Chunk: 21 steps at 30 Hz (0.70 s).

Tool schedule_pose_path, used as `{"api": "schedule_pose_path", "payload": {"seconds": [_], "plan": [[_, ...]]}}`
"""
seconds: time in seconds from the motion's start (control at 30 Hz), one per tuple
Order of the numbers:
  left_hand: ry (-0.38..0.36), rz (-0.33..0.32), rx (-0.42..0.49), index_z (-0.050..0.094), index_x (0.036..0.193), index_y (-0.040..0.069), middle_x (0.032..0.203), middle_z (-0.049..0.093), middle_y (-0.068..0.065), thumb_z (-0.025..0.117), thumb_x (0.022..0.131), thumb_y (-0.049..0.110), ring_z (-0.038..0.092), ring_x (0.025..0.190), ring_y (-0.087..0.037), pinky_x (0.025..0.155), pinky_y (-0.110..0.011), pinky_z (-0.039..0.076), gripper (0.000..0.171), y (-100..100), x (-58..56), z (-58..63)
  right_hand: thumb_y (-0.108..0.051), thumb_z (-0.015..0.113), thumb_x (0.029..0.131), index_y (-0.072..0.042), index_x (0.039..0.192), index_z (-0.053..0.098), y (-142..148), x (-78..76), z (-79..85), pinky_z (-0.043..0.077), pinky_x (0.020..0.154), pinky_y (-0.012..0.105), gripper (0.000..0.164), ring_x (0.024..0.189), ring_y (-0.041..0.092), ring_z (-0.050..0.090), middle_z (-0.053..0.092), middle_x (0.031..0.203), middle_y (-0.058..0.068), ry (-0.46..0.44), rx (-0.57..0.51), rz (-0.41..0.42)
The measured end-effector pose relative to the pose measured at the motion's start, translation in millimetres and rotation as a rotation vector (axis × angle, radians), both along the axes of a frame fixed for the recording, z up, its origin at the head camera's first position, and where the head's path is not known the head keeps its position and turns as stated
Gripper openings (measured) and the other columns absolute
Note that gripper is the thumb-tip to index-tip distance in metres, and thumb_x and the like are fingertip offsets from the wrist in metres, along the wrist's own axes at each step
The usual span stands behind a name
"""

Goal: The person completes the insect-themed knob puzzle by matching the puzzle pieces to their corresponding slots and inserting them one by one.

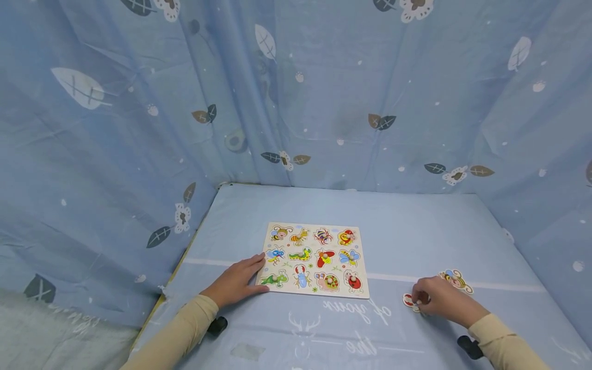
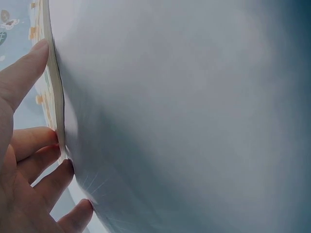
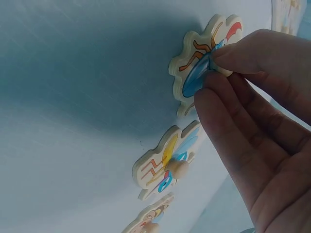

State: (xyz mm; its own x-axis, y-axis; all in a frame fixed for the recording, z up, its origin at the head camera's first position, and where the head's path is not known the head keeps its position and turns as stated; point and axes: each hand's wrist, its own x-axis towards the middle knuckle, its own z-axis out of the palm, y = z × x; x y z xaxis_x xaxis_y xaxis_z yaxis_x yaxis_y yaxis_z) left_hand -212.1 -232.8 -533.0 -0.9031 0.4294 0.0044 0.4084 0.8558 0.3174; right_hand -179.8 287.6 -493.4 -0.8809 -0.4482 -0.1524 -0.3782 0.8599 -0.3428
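A wooden insect puzzle board (image 1: 312,260) lies flat on the cloth-covered table. My left hand (image 1: 237,281) rests against its left edge, with extended fingers and the thumb near the lower left corner; fingertips (image 2: 40,46) touch the board's edge (image 2: 57,92) in the left wrist view. To the right of the board, my right hand (image 1: 446,299) pinches a beetle puzzle piece (image 1: 407,299) between thumb and fingers. The beetle piece (image 3: 197,80) has a blue body and red pincers; the fingers cover its middle. A mosquito puzzle piece (image 3: 163,162) with a round knob lies beside it.
Beyond the right hand lies a bee puzzle piece (image 1: 457,280). Another piece (image 3: 148,218) is partly cut off at the bottom of the right wrist view. Patterned blue curtains (image 1: 324,103) enclose the table (image 1: 393,221) at the back and sides.
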Motion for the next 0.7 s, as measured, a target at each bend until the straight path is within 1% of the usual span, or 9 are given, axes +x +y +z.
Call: {"api": "schedule_pose_path", "payload": {"seconds": [0.07,0.3,0.47,0.57,0.7], "plan": [[0.007,-0.006,0.006,0.044,0.147,0.010,0.157,0.037,-0.001,0.067,0.082,0.061,0.040,0.142,-0.024,0.114,-0.045,0.040,0.086,0,-0.1,-0.3,-0.004,0.081,0.069,-0.022,0.072,0.067,0,-0.9,-0.5,0.044,0.052,0.019,0.023,0.062,-0.003,0.046,0.057,0.069,-0.016,-0.004,0.015,-0.012],[0.011,-0.003,0.001,0.043,0.148,0.011,0.157,0.037,0.001,0.066,0.082,0.062,0.040,0.142,-0.023,0.114,-0.043,0.040,0.087,-1,-0.2,-1.9,-0.004,0.080,0.070,-0.022,0.071,0.066,-1,-4.6,-0.5,0.043,0.051,0.019,0.023,0.061,-0.002,0.045,0.055,0.068,-0.016,-0.024,0.023,0.001],[0.012,-0.006,0.010,0.043,0.147,0.011,0.157,0.037,0.000,0.067,0.081,0.062,0.040,0.142,-0.023,0.114,-0.044,0.040,0.087,-1,0.7,-1.5,-0.003,0.078,0.072,-0.022,0.073,0.067,-8,-10.2,1.9,0.042,0.051,0.019,0.021,0.061,-0.001,0.046,0.055,0.068,-0.015,-0.036,0.011,0.023],[0.006,-0.006,0.007,0.043,0.148,0.011,0.157,0.036,0.001,0.066,0.081,0.063,0.040,0.142,-0.023,0.115,-0.044,0.040,0.087,-2,0.0,-2.2,-0.004,0.077,0.073,-0.021,0.073,0.067,-19,-16.3,5.4,0.044,0.052,0.019,0.020,0.062,0.000,0.047,0.056,0.069,-0.014,-0.034,0.008,0.036],[0.000,-0.005,0.006,0.042,0.148,0.012,0.157,0.036,0.002,0.065,0.081,0.064,0.039,0.142,-0.023,0.115,-0.044,0.039,0.088,-2,-0.5,-2.7,-0.006,0.077,0.075,-0.021,0.074,0.069,-39,-30.4,9.3,0.045,0.054,0.018,0.017,0.064,0.000,0.049,0.058,0.071,-0.015,-0.031,0.010,0.068]]}}
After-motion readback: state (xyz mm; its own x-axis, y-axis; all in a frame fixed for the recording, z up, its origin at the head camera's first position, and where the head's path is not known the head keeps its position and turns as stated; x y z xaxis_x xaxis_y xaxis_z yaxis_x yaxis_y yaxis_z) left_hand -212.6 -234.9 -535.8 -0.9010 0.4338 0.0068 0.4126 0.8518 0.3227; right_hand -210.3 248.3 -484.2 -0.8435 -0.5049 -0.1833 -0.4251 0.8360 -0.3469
